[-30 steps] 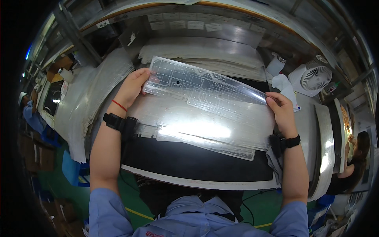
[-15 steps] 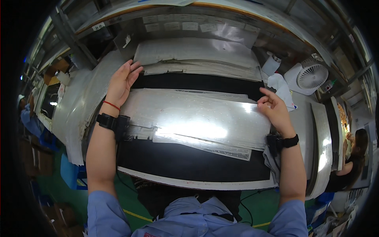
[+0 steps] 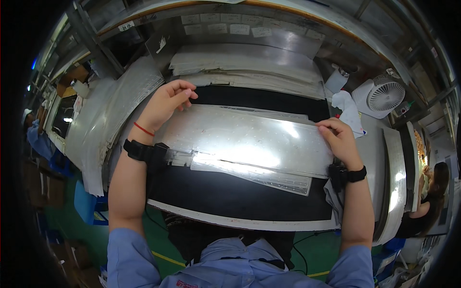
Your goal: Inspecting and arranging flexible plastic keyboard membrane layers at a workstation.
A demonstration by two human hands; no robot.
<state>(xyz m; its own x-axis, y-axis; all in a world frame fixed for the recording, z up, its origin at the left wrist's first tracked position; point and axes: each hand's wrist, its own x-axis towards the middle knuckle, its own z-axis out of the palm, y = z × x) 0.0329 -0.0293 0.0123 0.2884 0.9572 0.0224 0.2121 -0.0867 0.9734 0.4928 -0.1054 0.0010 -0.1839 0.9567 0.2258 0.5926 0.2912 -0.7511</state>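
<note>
A long clear plastic sheet (image 3: 249,139) lies flat on a black mat (image 3: 240,201) in front of me, glaring under the light. A narrower clear strip (image 3: 249,174) pokes out from under its near edge. My right hand (image 3: 341,139) sits on the sheet's right end, fingers curled over the far right corner. My left hand (image 3: 165,103) hovers at the sheet's far left corner with fingers loosely bent and nothing visible in them. Both wrists wear black bands; the left also has a thin red cord.
A stack of similar clear sheets (image 3: 245,65) lies at the back of the bench. A white cloth (image 3: 348,108) and a small white fan (image 3: 384,96) stand at the right. More sheets (image 3: 110,120) drape on the left. One person sits far right (image 3: 432,192), another far left (image 3: 33,134).
The sheet was held up tilted in both hands, then laid flat on the mat. My left hand let go and has drawn its fingers in near the far left corner.
</note>
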